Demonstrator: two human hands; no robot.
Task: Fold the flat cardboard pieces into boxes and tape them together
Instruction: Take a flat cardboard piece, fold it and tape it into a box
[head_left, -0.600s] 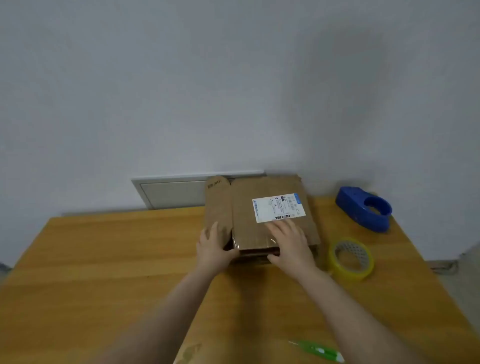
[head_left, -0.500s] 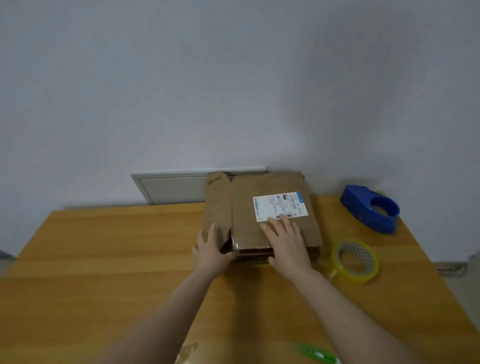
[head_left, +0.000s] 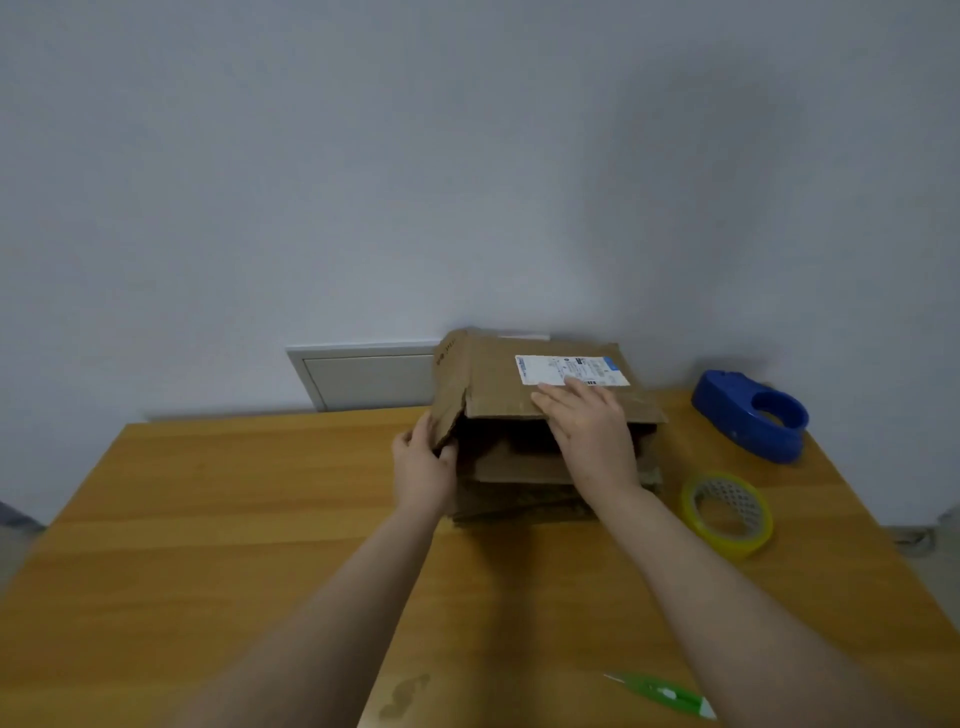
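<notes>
- Fingers (head_left: 411, 441) of left hand (head_left: 423, 467) pinch the side flap (head_left: 449, 397); right hand (head_left: 592, 431) lies flat, fingers straight, on the cardboard box (head_left: 493, 387), far middle of table (head_left: 208, 519).
- Popping-it-open step, I reckon; nothing taped.
- Next: square it up, then tape roll (head_left: 727, 514), right side.

I am seeing a green-and-white pen-like tool (head_left: 662, 693) lying by the worktop's (head_left: 208, 519) near edge, toward its right corner. A dark smudge (head_left: 405, 693) is showing midway along that edge. A white panel (head_left: 363, 376) is sitting in the grey wall (head_left: 363, 156) behind the far edge.
</notes>
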